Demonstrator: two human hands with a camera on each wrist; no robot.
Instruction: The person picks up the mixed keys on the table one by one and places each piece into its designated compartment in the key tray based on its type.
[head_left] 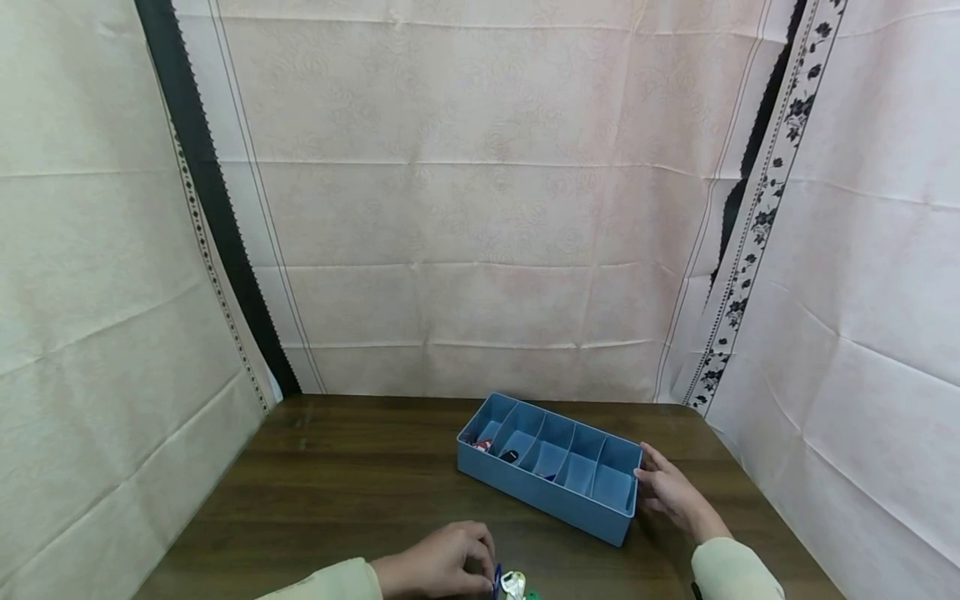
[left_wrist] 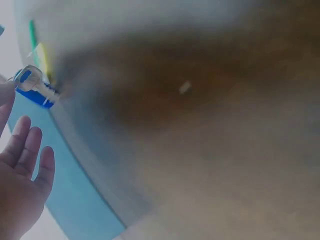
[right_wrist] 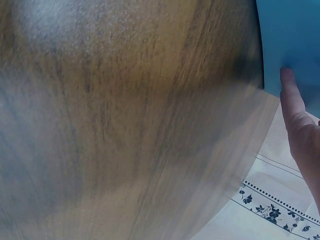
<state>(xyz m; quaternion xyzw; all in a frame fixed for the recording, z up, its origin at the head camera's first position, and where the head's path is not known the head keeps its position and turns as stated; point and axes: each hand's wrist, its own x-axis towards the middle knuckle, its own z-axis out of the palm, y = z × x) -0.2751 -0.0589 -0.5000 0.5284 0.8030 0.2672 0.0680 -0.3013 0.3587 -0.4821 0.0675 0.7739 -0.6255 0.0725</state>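
A bunch of keys [left_wrist: 34, 82] with blue, yellow and green tags hangs from my left hand [head_left: 450, 560], pinched at the fingertips. In the left wrist view one silver key lies over the blue tag, and the other fingers are held away from it. My right hand [head_left: 671, 492] is at the right end of a long blue divided box [head_left: 543, 493], with fingertips at its rim. The right wrist view shows a straight finger [right_wrist: 291, 92] along the box's outer wall. The keys are in front of the box, near the bottom edge of the head view.
Inside the box, a red and white item [head_left: 482, 445] lies in the leftmost compartment and a black item [head_left: 510, 457] in the second. A dark blue piece [head_left: 549, 477] shows in the third. Pale cloths [head_left: 465, 208] hang around the brown wooden table [head_left: 360, 467].
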